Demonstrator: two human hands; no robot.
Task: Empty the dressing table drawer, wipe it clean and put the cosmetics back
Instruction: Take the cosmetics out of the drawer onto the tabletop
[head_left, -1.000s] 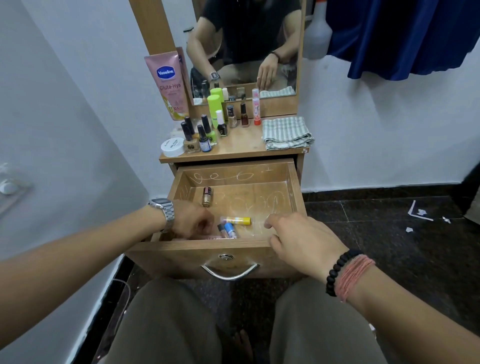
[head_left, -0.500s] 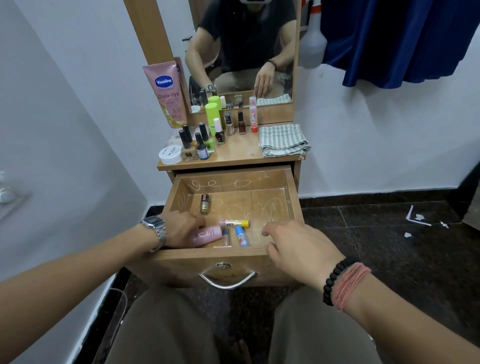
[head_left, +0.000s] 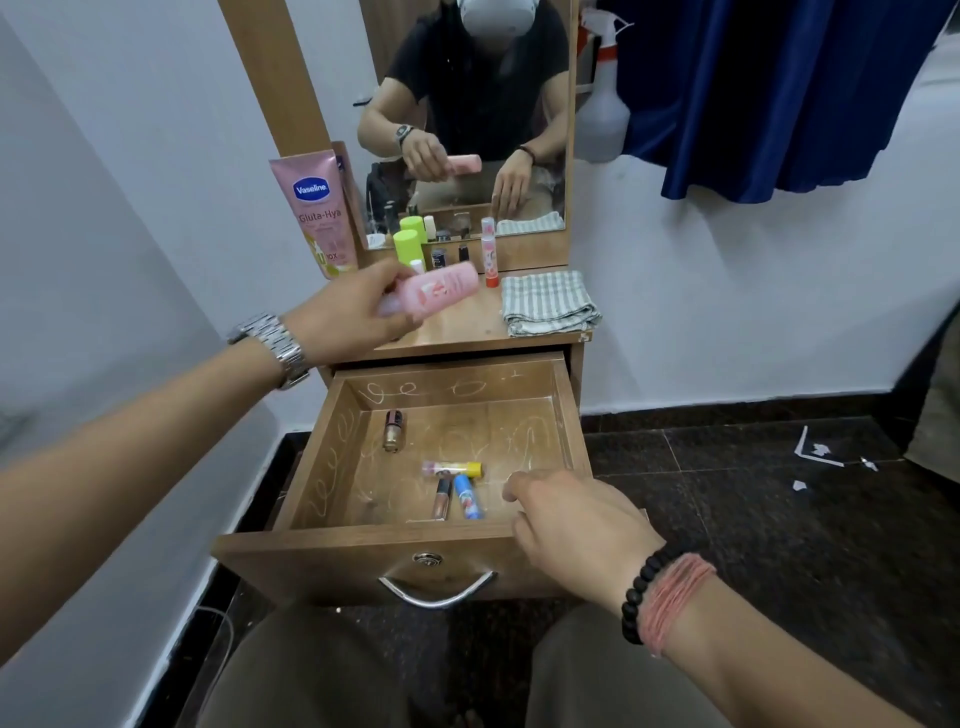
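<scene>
Head view, item by item.

Left hand (head_left: 345, 312): raised over the front left of the dressing table top (head_left: 457, 327), fingers curled round a pink bottle (head_left: 434, 292). The bottle's long axis runs left to right, free end toward the folded striped cloth (head_left: 548, 304).

Right hand (head_left: 576, 519): fingers loosely curled, resting at the drawer (head_left: 363, 545) front right corner, holding nothing.

Drawer contents, four pieces: small brown bottle (head_left: 395, 428) at rear left, lying front to back; yellow-capped stick (head_left: 453, 468) lying crosswise; blue stick (head_left: 469, 496) and slim brown tube (head_left: 442, 498) side by side, lying front to back.

Judgement: these last three lie just left of the right hand, which is nearer; bare tabletop lies directly beneath the pink bottle.
</scene>
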